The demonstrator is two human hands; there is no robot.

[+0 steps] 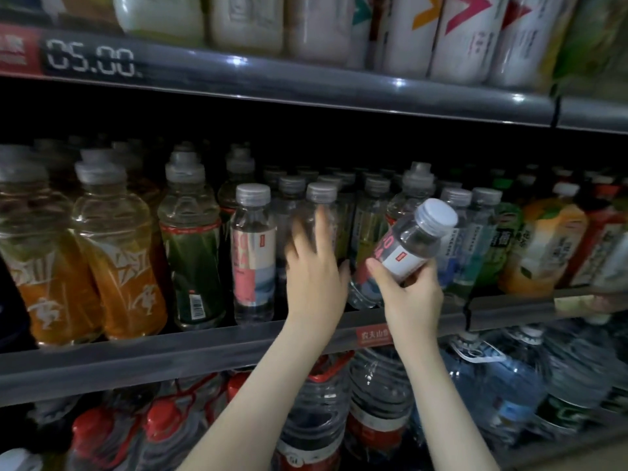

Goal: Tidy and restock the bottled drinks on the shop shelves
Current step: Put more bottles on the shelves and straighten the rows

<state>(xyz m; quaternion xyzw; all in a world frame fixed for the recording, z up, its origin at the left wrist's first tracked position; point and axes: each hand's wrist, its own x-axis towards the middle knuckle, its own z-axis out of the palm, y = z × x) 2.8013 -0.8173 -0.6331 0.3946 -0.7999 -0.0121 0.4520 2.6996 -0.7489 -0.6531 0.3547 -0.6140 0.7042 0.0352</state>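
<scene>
My right hand grips a small clear water bottle with a pink and white label and a white cap. The bottle is tilted, cap pointing up and right, in front of the middle shelf. My left hand reaches into the shelf with straight fingers that touch a clear bottle in the row behind. A matching pink-labelled bottle stands upright at the shelf's front, left of my left hand.
Orange drink bottles and a green one fill the shelf's left side. Tea and juice bottles stand at the right. Large water jugs sit on the shelf below. White bottles line the upper shelf.
</scene>
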